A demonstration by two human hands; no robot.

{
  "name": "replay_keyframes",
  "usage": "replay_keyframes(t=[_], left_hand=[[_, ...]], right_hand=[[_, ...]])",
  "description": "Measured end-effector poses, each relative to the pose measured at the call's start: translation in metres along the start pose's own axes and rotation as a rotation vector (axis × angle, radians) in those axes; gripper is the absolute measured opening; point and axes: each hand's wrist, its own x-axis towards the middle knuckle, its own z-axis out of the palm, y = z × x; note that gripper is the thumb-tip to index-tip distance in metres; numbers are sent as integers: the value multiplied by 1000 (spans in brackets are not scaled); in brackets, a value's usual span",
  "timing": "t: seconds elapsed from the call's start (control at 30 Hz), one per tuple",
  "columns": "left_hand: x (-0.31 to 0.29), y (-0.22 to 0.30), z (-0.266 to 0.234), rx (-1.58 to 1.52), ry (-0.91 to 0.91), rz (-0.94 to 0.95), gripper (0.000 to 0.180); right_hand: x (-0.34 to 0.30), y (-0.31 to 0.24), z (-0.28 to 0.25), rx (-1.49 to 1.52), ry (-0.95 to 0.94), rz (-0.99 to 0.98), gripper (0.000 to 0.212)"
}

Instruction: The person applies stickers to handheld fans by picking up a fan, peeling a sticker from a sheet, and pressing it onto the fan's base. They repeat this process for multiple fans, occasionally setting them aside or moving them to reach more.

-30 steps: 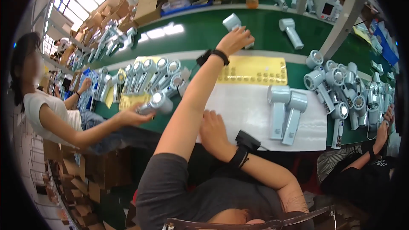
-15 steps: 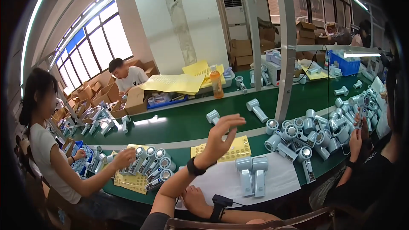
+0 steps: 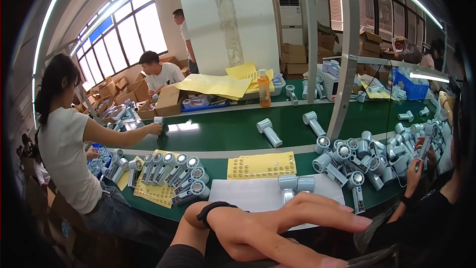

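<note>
Large and close at the bottom, my left hand [image 3: 267, 231] stretches to the right, fingers apart and holding nothing. A black band [image 3: 215, 208] circles its wrist. Just beyond it lie two pale-blue handheld devices [image 3: 302, 183], each with a round barrel head, like small fans; my hand covers most of their handles. They rest on a white sheet [image 3: 235, 188]. Behind that is a yellow sheet [image 3: 260, 165] with rows of small round stickers. My right hand does not show; a patch of skin under my left fingers is too hidden to identify.
Left, a co-worker [image 3: 69, 144] reaches over the green conveyor [image 3: 213, 136] with a device in hand. Several devices [image 3: 171, 166] lie in a row there. A pile of them [image 3: 372, 161] is on the right, beside another person's hands [image 3: 414, 171]. A metal post [image 3: 345, 59] stands beyond.
My left hand has dropped from its raised position toward me, over the devices. My right hand has gone from sight. The left co-worker's arm now extends over the conveyor. The view has shifted.
</note>
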Motion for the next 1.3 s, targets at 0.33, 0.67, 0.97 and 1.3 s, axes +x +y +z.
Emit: replay_keyframes(t=[0.33,0.67,0.97,1.3], left_hand=[[-11,-57,-92,926,-361,68,65],[-80,-205,-155,1310,-818,-149,40],[-94,-220,-153,1373,-943,-222,36],[-117,-197,-143,1238,-166,-200,69]], right_hand=[[-7,-2,-22,222,109,35,20],[-75,5,-186,427,-78,547,7],[-97,18,-237,666,308,698,30],[-51,24,-249,988,357,801,41]])
